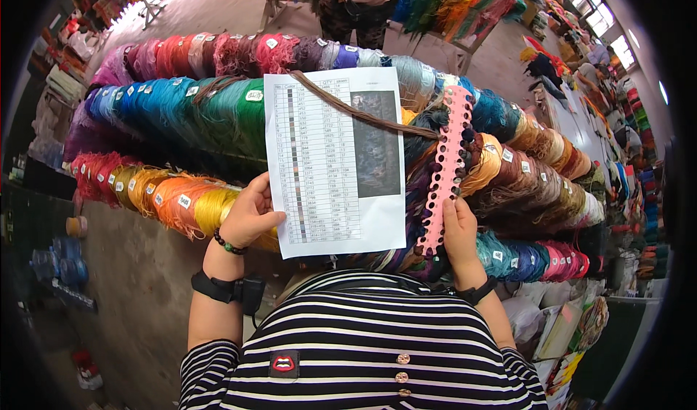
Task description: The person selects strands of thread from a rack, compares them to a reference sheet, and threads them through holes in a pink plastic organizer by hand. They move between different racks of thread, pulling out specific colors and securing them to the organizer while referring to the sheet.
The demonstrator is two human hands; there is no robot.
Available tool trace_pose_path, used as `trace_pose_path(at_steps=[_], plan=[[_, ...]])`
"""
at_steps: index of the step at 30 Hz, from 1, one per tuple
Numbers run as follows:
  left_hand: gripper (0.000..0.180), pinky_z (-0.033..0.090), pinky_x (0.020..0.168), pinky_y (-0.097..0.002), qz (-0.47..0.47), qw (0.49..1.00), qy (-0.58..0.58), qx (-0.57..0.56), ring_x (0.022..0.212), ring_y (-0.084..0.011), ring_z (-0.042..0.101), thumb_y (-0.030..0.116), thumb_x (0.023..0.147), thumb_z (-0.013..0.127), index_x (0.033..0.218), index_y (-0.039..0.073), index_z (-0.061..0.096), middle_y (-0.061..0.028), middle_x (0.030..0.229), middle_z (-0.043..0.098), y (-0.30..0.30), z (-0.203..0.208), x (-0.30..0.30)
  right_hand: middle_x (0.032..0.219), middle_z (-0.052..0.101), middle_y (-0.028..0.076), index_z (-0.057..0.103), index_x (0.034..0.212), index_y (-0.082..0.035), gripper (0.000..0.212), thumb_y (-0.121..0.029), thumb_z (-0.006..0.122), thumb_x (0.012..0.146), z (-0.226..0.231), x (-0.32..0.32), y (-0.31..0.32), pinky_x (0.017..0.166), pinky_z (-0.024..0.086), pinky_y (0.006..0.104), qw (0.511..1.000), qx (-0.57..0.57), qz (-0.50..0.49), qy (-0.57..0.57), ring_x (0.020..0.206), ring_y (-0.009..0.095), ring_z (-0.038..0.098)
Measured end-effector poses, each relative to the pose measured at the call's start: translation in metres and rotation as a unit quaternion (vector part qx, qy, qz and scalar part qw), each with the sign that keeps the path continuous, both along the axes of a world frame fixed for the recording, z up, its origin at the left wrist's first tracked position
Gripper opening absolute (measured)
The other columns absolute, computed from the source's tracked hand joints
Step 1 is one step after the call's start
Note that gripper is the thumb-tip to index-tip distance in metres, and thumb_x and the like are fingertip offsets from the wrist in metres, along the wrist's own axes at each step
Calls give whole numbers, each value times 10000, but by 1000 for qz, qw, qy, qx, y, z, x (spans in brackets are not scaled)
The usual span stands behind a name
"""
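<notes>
My left hand (250, 214) pinches the lower left edge of a white printed sheet (381, 225), its thumb lying over the front. The sheet carries a table with small color swatches and a dark picture. A pink perforated thread holder (455, 137) stands upright to the right of the paper, its lower part gripped between the thumb and fingers of my right hand (461, 234). Dark strands are looped through its holes. From the holder a long brown thread bundle (363, 116) stretches up and left across the front of the sheet. Multicolored threads hang behind the holder.
Racks of labeled thread hanks surround the sheet: blue and green (160, 112), orange and yellow (170, 199), brown (530, 177). Another person (356, 10) stands beyond the racks. Water bottles (69, 261) sit on the floor at left; bags (519, 319) lie at lower right.
</notes>
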State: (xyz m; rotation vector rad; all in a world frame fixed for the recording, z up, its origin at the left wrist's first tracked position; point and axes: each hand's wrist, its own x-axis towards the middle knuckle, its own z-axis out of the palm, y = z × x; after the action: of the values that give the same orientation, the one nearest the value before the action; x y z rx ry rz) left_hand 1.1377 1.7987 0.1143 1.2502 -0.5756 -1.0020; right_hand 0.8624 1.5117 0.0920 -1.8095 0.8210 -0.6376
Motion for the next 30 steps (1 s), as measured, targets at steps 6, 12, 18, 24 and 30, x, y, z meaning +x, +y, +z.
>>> trace_pose_path(at_steps=[6,12,18,24,30], plan=[[766,405,1038,-346,5,1000,-9,-13,1210,-198,520,54,736,700,1410,-18,343,-100,1334,511,-4,-9,-1,828,557,-38,607,1033,-22,272,-275,512,1008,32,-16,-10,657,404,207,998,59,16,25,736,50,468],[741,409,1026,-340,33,999,-40,-15,1215,-217,516,82,765,716,1404,-23,354,-116,1312,532,0,-8,-4,821,646,7,669,1002,-12,186,-151,681,879,44,-66,-74,688,473,230,995,-34,-93,14,747,73,572],[325,487,753,-231,119,949,-253,148,937,-119,586,39,916,563,1236,11,513,-61,1086,600,33,-7,43,857,706,88,679,1061,-6,231,-143,663,876,55,-104,-116,712,502,257,983,-44,-174,-42,763,112,642],[193,435,672,-184,77,947,-291,113,772,-53,540,68,949,526,1128,24,580,-17,998,614,-55,114,7,894,691,168,703,955,-29,180,-170,642,860,66,-97,-119,745,520,352,972,-171,-162,-14,841,315,675],[249,468,781,-250,-95,909,-407,-2,912,-122,587,7,868,574,1112,13,619,-49,1021,622,-188,127,-72,888,680,153,704,925,-57,174,-196,640,842,67,-92,-105,760,513,395,979,-190,-66,1,861,329,650]])
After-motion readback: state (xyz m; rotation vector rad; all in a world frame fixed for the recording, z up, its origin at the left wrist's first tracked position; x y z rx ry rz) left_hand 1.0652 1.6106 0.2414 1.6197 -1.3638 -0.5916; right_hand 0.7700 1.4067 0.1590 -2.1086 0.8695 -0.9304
